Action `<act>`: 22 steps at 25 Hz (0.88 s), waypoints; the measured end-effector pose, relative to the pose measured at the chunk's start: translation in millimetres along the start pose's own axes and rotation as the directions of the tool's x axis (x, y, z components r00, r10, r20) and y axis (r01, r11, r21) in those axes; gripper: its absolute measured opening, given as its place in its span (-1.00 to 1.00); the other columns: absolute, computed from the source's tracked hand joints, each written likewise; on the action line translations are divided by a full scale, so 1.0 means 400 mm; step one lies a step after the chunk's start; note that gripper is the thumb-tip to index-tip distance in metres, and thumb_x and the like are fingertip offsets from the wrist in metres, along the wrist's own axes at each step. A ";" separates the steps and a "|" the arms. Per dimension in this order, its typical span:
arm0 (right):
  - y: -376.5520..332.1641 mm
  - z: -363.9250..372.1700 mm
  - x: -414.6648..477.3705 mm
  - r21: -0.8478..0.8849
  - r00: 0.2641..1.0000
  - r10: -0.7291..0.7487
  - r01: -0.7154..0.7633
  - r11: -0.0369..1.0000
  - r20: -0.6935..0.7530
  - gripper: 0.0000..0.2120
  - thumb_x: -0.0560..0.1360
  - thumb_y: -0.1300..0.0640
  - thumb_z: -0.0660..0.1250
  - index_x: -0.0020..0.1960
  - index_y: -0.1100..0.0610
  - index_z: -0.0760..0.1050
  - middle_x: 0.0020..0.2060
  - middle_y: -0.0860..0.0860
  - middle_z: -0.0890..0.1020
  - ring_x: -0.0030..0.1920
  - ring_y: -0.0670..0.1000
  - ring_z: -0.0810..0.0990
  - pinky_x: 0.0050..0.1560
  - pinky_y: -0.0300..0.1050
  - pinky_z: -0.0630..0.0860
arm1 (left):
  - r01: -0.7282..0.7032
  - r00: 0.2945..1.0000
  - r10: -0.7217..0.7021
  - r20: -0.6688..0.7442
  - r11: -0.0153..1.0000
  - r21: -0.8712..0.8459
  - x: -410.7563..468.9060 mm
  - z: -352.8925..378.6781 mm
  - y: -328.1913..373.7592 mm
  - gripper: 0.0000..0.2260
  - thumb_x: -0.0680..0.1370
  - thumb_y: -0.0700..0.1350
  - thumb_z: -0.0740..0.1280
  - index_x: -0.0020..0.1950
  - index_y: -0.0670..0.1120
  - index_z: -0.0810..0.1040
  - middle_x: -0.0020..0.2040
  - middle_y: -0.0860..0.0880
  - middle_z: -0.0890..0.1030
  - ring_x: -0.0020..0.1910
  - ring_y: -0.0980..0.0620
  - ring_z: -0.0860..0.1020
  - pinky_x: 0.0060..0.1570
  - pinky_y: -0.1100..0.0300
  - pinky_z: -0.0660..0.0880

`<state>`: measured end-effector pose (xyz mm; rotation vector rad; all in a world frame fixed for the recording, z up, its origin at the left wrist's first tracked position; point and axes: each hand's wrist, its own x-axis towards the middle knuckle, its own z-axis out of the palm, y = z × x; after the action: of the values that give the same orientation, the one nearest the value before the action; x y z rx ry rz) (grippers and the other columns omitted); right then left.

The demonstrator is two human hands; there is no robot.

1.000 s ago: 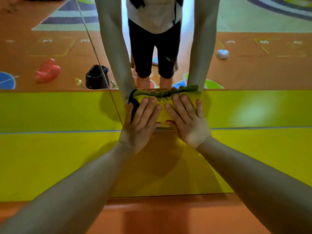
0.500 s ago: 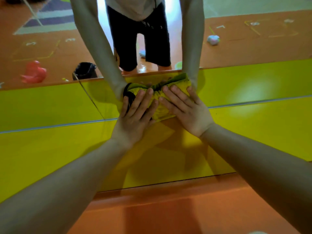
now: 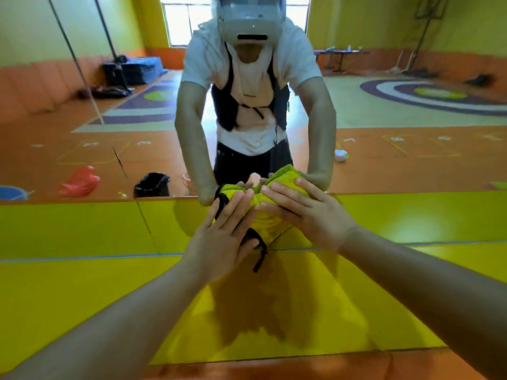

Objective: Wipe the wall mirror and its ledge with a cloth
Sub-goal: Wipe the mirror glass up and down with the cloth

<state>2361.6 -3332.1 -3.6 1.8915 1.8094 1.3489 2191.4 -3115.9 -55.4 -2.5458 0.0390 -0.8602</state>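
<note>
Pressing a bunched yellow-green cloth (image 3: 263, 212) flat against the wall mirror (image 3: 82, 149), both hands work side by side low on the glass, just above the mirror's bottom edge where it meets the yellow ledge (image 3: 82, 292). The left hand (image 3: 219, 242) lies spread and flat, fingers extended over the cloth's left half, with a dark loop or strap at that side passing under the fingers. The right hand (image 3: 307, 212) is likewise open and flat, fingers fanned across the cloth's right half; neither hand closes around the cloth, they pin it by palm pressure alone.

The cloth looks soft, light and thick, gathered into folds in the middle, so it should slide easily on the smooth glass but can bunch further or slip out from under flat palms. A safer hold is probably to keep the palms over its bulk and let the fingertips trap its upper edge. The dangling dark strap near the ledge's rear edge may drag or streak. The mirror is rigid and likely fragile, so even, moderate pressure seems wise. The ledge appears smooth and glossy, well suited to the same flat push.
</note>
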 end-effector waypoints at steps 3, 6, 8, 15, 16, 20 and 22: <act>0.129 -0.107 0.080 -0.047 1.000 -0.016 0.015 0.999 -0.017 -0.41 0.65 0.31 0.00 0.66 0.04 0.10 0.64 0.01 0.13 0.63 0.01 0.11 0.59 0.12 0.14 | 0.021 0.998 -0.026 -0.056 0.997 -0.080 0.103 -0.141 -0.080 -0.41 0.72 0.21 0.00 0.67 -0.07 0.11 0.69 -0.11 0.00 0.67 -0.08 -0.01 0.59 -0.16 0.11; 0.262 -0.218 0.174 -0.096 0.998 0.006 -0.012 0.995 -0.062 -0.45 0.68 0.24 -0.02 0.66 0.05 0.09 0.65 0.02 0.12 0.63 0.03 0.10 0.59 0.13 0.16 | 0.055 0.994 -0.067 -0.087 0.989 -0.136 0.224 -0.278 -0.160 -0.39 0.71 0.20 0.05 0.68 -0.08 0.08 0.69 -0.10 -0.01 0.67 -0.06 -0.04 0.59 -0.16 0.10; 0.361 -0.300 0.244 -0.111 0.997 0.023 -0.031 0.993 -0.075 -0.45 0.69 0.25 -0.07 0.66 0.05 0.06 0.65 0.02 0.10 0.64 0.04 0.07 0.58 0.16 0.18 | 0.086 0.989 -0.099 -0.113 0.990 -0.111 0.313 -0.377 -0.213 -0.37 0.71 0.22 0.02 0.68 -0.10 0.04 0.70 -0.10 -0.07 0.67 -0.07 -0.08 0.59 -0.17 0.10; 0.705 -0.592 0.485 -0.183 0.985 0.083 -0.111 0.977 -0.153 -0.35 0.58 0.24 0.03 0.66 0.04 0.09 0.65 0.05 0.11 0.64 0.07 0.08 0.54 0.18 0.22 | 0.113 0.947 -0.126 -0.297 0.992 -0.061 0.641 -0.709 -0.423 -0.42 0.70 0.09 0.09 0.65 -0.17 0.14 0.68 -0.17 0.03 0.67 -0.13 0.01 0.49 -0.23 0.30; 0.754 -0.630 0.519 -0.190 0.982 0.091 -0.123 0.974 -0.168 -0.35 0.57 0.22 0.02 0.66 0.04 0.10 0.65 0.05 0.12 0.64 0.07 0.09 0.53 0.18 0.21 | 0.116 0.939 -0.125 -0.319 0.992 -0.049 0.688 -0.756 -0.453 -0.42 0.70 0.09 0.09 0.65 -0.17 0.15 0.68 -0.17 0.04 0.66 -0.14 0.02 0.49 -0.23 0.29; 0.936 -0.768 0.637 -0.231 0.971 0.139 -0.183 0.956 -0.196 -0.29 0.51 0.19 0.07 0.66 0.05 0.08 0.64 0.06 0.12 0.64 0.06 0.08 0.54 0.16 0.14 | 0.171 0.901 -0.189 -0.391 0.982 -0.080 0.865 -0.920 -0.556 -0.36 0.70 0.24 0.04 0.67 -0.10 0.10 0.69 -0.09 0.01 0.67 -0.06 -0.01 0.57 -0.14 0.08; 1.018 -0.822 0.685 -0.254 0.968 0.141 -0.192 0.948 -0.205 -0.28 0.51 0.17 0.08 0.67 0.05 0.06 0.65 0.06 0.10 0.64 0.06 0.06 0.56 0.15 0.09 | 0.179 0.890 -0.194 -0.414 0.981 -0.074 0.946 -0.988 -0.601 -0.34 0.70 0.27 0.00 0.68 -0.09 0.07 0.69 -0.08 0.00 0.67 -0.04 -0.03 0.57 -0.10 0.04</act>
<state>2367.5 -3330.3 587.1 1.8576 1.4672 1.7827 2238.4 -3123.7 540.3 -2.3730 -0.0600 -1.4844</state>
